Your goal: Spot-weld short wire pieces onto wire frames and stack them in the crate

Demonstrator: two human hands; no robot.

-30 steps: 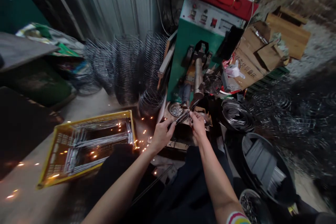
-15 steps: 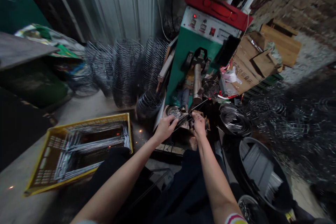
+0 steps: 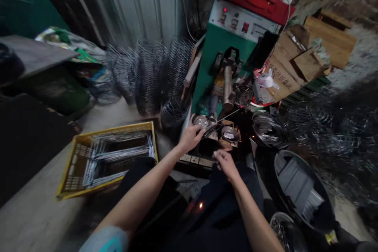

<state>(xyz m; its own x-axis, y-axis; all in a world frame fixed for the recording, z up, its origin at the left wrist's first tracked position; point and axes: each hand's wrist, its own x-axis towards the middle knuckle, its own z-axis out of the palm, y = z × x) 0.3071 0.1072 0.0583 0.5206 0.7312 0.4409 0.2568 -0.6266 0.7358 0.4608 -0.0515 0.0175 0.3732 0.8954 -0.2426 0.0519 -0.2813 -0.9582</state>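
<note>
My left hand (image 3: 191,138) is closed on a thin dark metal piece (image 3: 210,129) below the green machine's (image 3: 203,67) rod-shaped arm (image 3: 227,88). Beside those fingers sits a round dish of small shiny bits (image 3: 201,121). My right hand (image 3: 225,162) hangs over my lap with its fingers curled together; whether anything small is between them cannot be made out. Just above it, a second round dish (image 3: 230,134) rests on the work ledge. A thin rod (image 3: 228,115) slants up to the right from the metal piece.
A yellow crate (image 3: 68,165) with bent wire frames stands at left. Wire coils (image 3: 150,82) line the metal wall. At right are a dark bundle of wire rings (image 3: 270,130), a black tub (image 3: 329,208) of flat strips and a cardboard box (image 3: 283,75). A spark (image 3: 201,205) glows over my lap.
My right hand has let go of the metal piece and moved down toward my lap, uncovering the second dish. My left hand stays at the piece. The view has shifted slightly.
</note>
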